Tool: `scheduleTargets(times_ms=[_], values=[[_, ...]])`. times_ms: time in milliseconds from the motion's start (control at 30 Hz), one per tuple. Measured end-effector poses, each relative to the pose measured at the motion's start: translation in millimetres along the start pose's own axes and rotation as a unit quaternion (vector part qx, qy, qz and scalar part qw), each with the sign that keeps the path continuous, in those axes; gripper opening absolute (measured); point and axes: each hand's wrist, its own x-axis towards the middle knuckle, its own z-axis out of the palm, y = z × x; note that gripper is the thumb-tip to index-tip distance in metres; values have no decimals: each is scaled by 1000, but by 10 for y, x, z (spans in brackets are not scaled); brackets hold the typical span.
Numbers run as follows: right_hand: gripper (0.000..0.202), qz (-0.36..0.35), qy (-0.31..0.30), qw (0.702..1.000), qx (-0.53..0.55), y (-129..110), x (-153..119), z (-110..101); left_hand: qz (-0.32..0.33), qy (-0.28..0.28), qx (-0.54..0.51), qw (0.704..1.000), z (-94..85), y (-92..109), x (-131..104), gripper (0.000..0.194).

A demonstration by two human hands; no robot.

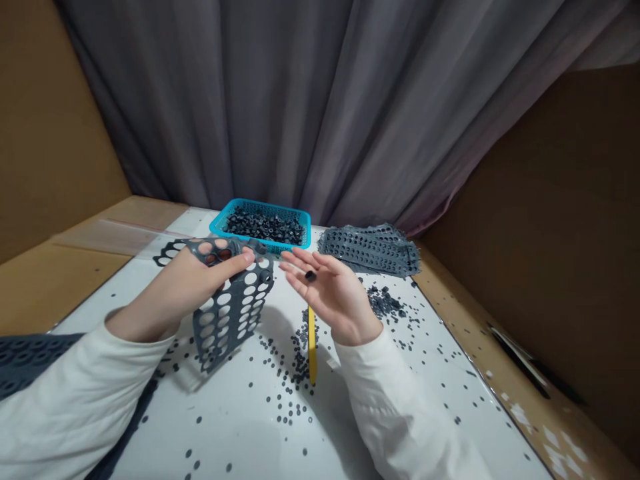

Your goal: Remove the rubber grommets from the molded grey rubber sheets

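A: Counts first. We've got two hands, one perforated sheet (235, 303) in the left hand (197, 275), and one small black piece (310, 275) on the right hand (343, 290).

B: Then one blue basket (218, 222) beyond the gap between the hands, one stack of sheets (370, 250) beyond the right hand, one yellow stick (313, 347) just nearside of it. We can't count the basket's black pieces, the stack's layers or the loose discs (287, 400); dozens of discs, at least.

A: Hidden stuff?

B: We lose the stick's far end behind the right hand. Part of the held sheet is behind the left hand. Another dark sheet (35, 353), nearside of the left hand, is cut off by the frame and covered by the sleeve. The heap of bits (385, 303) right of the right hand is too small to sort.

A: Grip?

B: Left thumb and fingers are clamped on the sheet's upper part, lower part hanging. We see the right palm up, fingers spread; the piece just rests on it, unpinched.
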Motion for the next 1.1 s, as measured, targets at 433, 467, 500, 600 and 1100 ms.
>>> scheduleTargets(times_ms=[433, 467, 500, 600, 1100], values=[[23, -6, 250, 745, -618, -664, 186, -1148, -56, -56, 5, 997, 52, 48, -38, 33], [24, 16, 250, 728, -638, -683, 169, -1163, -66, -71, 13, 995, 56, 61, -44, 33], [24, 32, 247, 714, -655, -693, 158, -1160, -66, -88, 18, 994, 61, 73, -49, 31], [18, 31, 226, 688, -689, -664, 128, -1016, -12, -118, 8, 993, 85, 73, -51, 23], [34, -297, -125, 587, -742, -88, -205, 55, 197, -209, 106, 952, 63, -157, -39, 15]])
